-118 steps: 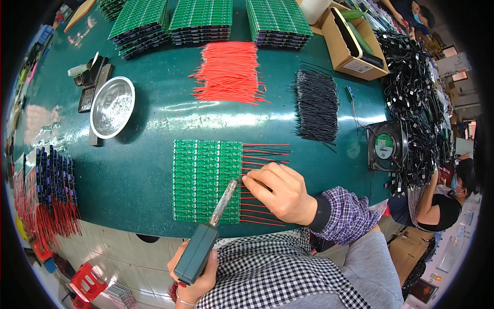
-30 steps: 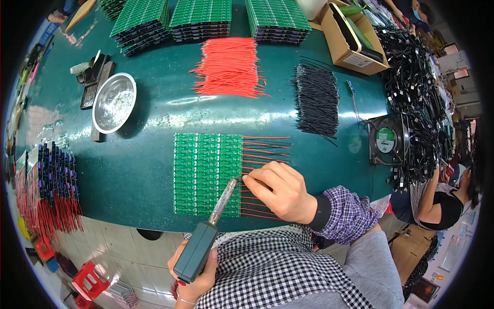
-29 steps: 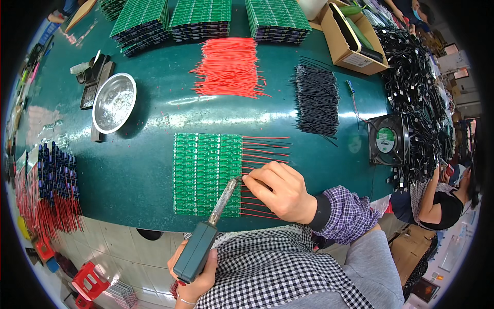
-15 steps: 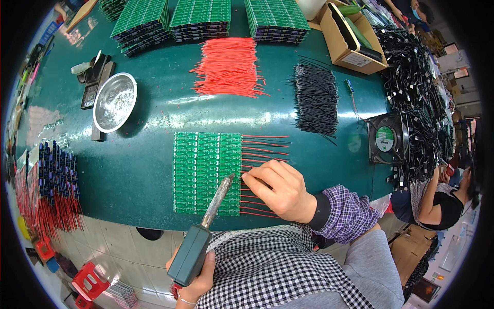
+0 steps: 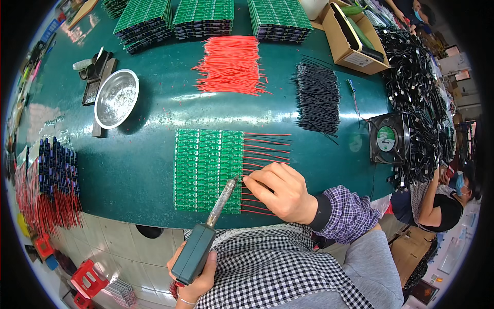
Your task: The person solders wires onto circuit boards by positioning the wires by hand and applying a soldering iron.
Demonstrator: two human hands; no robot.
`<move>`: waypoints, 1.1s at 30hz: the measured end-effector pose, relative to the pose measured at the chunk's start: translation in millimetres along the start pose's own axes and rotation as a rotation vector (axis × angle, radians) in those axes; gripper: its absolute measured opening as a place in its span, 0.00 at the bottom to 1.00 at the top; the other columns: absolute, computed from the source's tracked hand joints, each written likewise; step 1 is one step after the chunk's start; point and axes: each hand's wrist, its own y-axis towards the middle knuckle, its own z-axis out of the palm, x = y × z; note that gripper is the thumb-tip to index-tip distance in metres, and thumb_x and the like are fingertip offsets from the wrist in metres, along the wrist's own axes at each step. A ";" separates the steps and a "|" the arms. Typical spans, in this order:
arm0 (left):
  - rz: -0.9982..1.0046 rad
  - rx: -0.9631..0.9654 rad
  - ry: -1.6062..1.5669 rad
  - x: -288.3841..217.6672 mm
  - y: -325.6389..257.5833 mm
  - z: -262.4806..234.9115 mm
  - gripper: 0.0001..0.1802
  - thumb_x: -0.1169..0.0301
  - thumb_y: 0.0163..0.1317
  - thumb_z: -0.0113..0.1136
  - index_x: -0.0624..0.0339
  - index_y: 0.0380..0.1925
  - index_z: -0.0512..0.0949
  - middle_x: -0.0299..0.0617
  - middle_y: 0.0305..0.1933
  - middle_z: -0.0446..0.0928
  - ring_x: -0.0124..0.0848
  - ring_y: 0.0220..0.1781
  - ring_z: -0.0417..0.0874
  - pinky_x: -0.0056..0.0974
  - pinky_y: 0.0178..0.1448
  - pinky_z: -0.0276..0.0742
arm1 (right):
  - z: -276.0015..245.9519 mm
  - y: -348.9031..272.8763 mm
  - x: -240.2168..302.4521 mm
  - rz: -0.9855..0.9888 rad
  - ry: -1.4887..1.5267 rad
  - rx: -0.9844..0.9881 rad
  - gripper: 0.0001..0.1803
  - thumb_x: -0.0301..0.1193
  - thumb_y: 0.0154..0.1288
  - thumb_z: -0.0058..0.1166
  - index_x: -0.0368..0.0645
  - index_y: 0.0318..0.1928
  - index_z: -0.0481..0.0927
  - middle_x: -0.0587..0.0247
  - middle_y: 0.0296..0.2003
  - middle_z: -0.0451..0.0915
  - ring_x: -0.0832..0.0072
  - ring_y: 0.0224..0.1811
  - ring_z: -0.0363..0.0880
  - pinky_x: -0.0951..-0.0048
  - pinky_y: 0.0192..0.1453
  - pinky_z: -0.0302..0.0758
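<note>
A green circuit board panel (image 5: 203, 167) lies on the table near its front edge. Red wires (image 5: 267, 142), and some that look black, stick out in a row from its right edge. My left hand (image 5: 207, 277) is closed round the dark green handle of a soldering iron (image 5: 194, 253). The iron's tip rests at or just above the right edge of the panel, by the wire ends. Close to that tip, my right hand (image 5: 282, 191) pinches a thin wire, mostly hidden by the fingers.
A metal bowl (image 5: 117, 99) stands left beside a dark stand (image 5: 98, 77). Red wires (image 5: 229, 65) and black wires (image 5: 318, 95) lie in piles beyond the panel. Board stacks (image 5: 203, 15) line the back. At right are a fan (image 5: 387, 138), a carton (image 5: 355, 56), heaped cables and a seated person.
The iron's tip has shifted slightly right and down along the panel's edge, close to my right fingertips. My right hand keeps its pinch. The whole view has moved slightly.
</note>
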 end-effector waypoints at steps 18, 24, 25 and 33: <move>-0.040 0.053 0.053 -2.4 -1.8 -2.9 0.12 0.76 0.50 0.73 0.67 0.36 0.84 0.49 0.32 0.81 0.41 0.25 0.83 0.39 0.29 0.77 | 2.1 -1.6 0.1 -0.005 -0.019 0.008 0.14 0.24 0.49 0.65 0.35 0.39 0.84 0.62 0.34 0.81 0.72 0.34 0.78 0.73 0.32 0.73; -0.024 0.012 0.033 1.5 -5.2 -2.4 0.13 0.75 0.51 0.73 0.66 0.37 0.85 0.49 0.32 0.82 0.41 0.26 0.83 0.39 0.31 0.78 | 1.8 -2.0 0.7 0.001 -0.020 0.012 0.14 0.24 0.49 0.65 0.34 0.39 0.84 0.62 0.34 0.81 0.72 0.34 0.78 0.73 0.32 0.74; -0.055 -0.003 -0.002 2.2 -6.5 -1.9 0.13 0.75 0.51 0.72 0.66 0.38 0.85 0.49 0.32 0.82 0.41 0.27 0.84 0.39 0.31 0.78 | 1.5 -2.1 1.3 0.011 -0.021 0.018 0.15 0.24 0.48 0.65 0.35 0.41 0.85 0.62 0.35 0.82 0.71 0.33 0.80 0.73 0.32 0.75; -0.038 -0.016 0.001 -2.2 -4.3 -0.7 0.14 0.76 0.51 0.73 0.68 0.39 0.85 0.50 0.34 0.84 0.40 0.29 0.85 0.38 0.33 0.80 | 1.0 -3.1 2.8 0.020 -0.034 0.012 0.16 0.24 0.48 0.65 0.37 0.42 0.85 0.62 0.36 0.84 0.71 0.33 0.81 0.73 0.32 0.76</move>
